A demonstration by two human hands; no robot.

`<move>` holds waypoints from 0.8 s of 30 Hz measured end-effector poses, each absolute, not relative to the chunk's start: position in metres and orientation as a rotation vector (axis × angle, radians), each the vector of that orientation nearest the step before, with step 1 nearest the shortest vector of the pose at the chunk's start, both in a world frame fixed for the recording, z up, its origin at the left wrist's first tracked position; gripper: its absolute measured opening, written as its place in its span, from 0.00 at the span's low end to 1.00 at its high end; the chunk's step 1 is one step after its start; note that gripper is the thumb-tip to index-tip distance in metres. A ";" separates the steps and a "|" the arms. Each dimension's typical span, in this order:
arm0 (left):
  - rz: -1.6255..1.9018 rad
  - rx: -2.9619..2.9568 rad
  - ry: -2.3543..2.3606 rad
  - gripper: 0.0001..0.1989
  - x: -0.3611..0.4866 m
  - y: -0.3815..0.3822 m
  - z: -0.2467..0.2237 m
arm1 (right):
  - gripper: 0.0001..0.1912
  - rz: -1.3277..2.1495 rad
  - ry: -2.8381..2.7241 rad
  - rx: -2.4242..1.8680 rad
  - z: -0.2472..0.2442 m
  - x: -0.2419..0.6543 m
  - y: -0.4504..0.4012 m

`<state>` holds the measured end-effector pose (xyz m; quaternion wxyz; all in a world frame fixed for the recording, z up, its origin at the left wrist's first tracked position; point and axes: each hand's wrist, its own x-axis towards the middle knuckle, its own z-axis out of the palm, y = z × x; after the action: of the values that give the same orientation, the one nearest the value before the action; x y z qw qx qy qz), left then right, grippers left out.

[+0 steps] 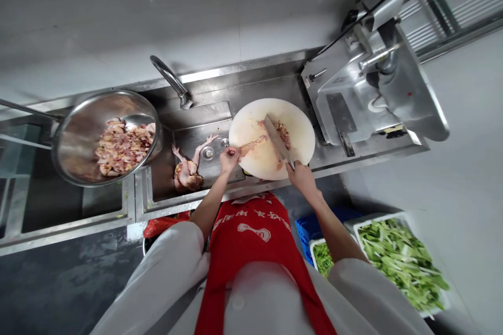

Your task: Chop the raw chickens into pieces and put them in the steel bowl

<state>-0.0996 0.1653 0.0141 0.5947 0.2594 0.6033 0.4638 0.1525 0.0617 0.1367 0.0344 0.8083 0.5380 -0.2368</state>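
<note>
My right hand is closed around the handle of a cleaver, whose broad blade rests over the round white cutting board. My left hand, at the board's left edge, grips the end of a long, pale piece of raw poultry that stretches across the board toward the blade. Small chopped meat pieces lie to the right of the blade. Left of my left hand, a partly cut raw bird with its feet pointing up lies in the sink.
A large steel bowl of chopped meat stands at the left. A faucet rises behind the sink. To the right stands a metal slicer with another cleaver lying on it. Below right are crates of leafy greens.
</note>
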 end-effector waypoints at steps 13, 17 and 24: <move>1.059 0.839 1.465 0.13 -0.122 0.159 0.003 | 0.22 -0.853 1.715 2.391 0.129 0.106 0.094; 1.120 0.753 1.412 0.14 -0.122 0.157 0.001 | 0.29 -0.606 1.856 2.624 0.156 0.111 0.102; 1.141 0.724 1.412 0.11 -0.117 0.156 0.000 | 0.20 -0.835 1.843 2.440 0.117 0.066 0.098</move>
<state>-0.1170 0.1561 0.0001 0.5592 0.3070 0.5990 0.4840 0.0664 0.0983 0.1171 -0.0141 0.7697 0.5815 -0.2633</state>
